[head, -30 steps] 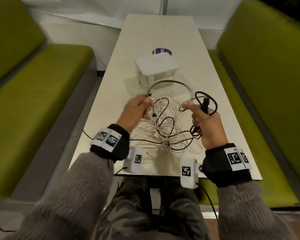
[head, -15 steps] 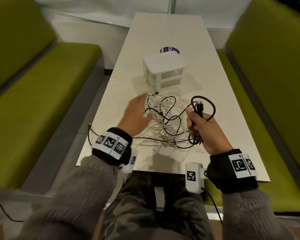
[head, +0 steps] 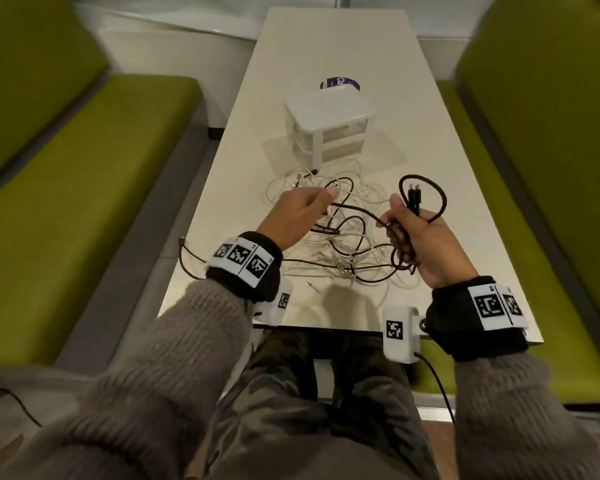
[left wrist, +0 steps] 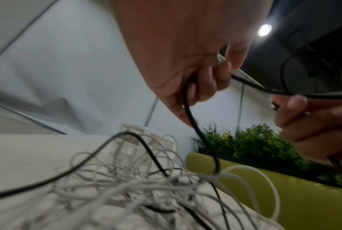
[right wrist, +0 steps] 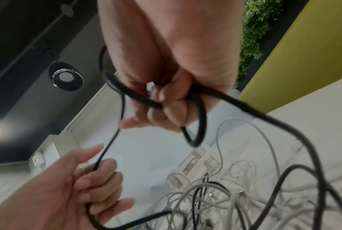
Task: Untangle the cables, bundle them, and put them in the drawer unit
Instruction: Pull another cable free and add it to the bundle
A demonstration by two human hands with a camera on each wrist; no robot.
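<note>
Right hand (head: 417, 237) clamps coiled black cable (head: 421, 199); left hand (head: 293, 216) pinches its free run above white cables (head: 340, 261) on table (head: 465, 188), before drawer unit (head: 329, 124); hard pull likely tightens knots, drags pile

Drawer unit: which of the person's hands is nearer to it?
Left. The left hand sits just in front of the drawer unit, over the white cables; the right hand is further back and off to its right.
</note>
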